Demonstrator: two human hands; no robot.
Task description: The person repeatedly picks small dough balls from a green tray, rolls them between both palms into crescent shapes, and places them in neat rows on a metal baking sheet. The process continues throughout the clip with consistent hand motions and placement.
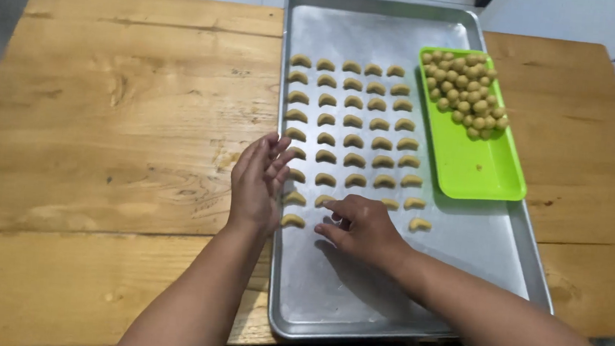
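Right hand flat on tray, fingers pressing hidden dough piece in front row of crescents. Left hand open, empty, at tray edge. Risk: sleeve or wrist smearing neighbouring crescents; uneven press misshapes piece.

The right hand covers part of the near rows of dough crescents, so it is not clear whether the fingers press a piece. The left hand hides the near-left edge of the metal baking tray. Both forearms are cut by the near picture edge. The dough balls on the green tray are too small to count.
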